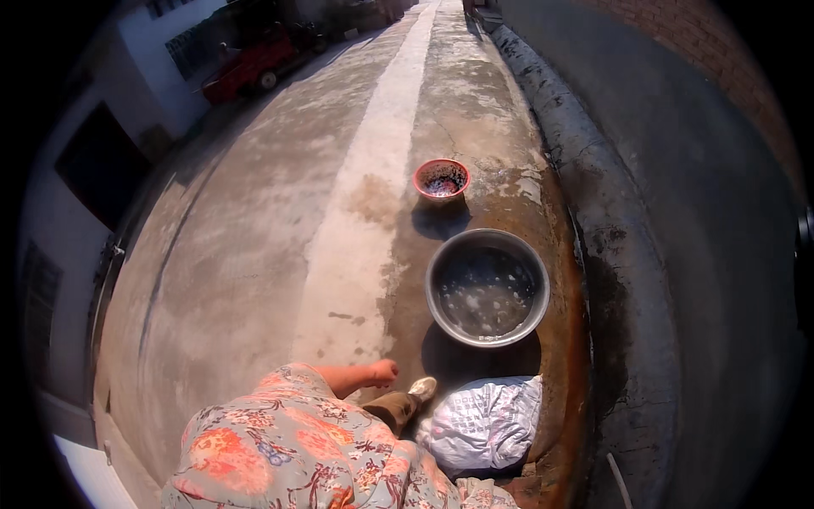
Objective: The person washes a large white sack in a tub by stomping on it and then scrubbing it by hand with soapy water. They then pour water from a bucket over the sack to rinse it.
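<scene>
My left hand [384,373] reaches out from a floral sleeve, its fingers curled in, and I see nothing held in it. It hovers over the concrete, near my shoe [423,387]. My right hand is out of view. To the right of my shoe lies a white woven sack [486,423], bulging and bearing print; its contents are hidden. Beyond the sack stands a large grey metal basin [432,305] of murky water [486,299] with bits of foam on top. Farther ahead is a smaller red-rimmed bowl [442,163], dark and speckled inside, with wet-looking matter at its bottom.
Wet concrete [407,331] surrounds the basin. Along the right runs a gutter [575,210] beneath a grey wall [687,210]. A thin stick [619,480] leans at the lower right. On the far left, a red vehicle [248,73] is parked by a white building [143,57].
</scene>
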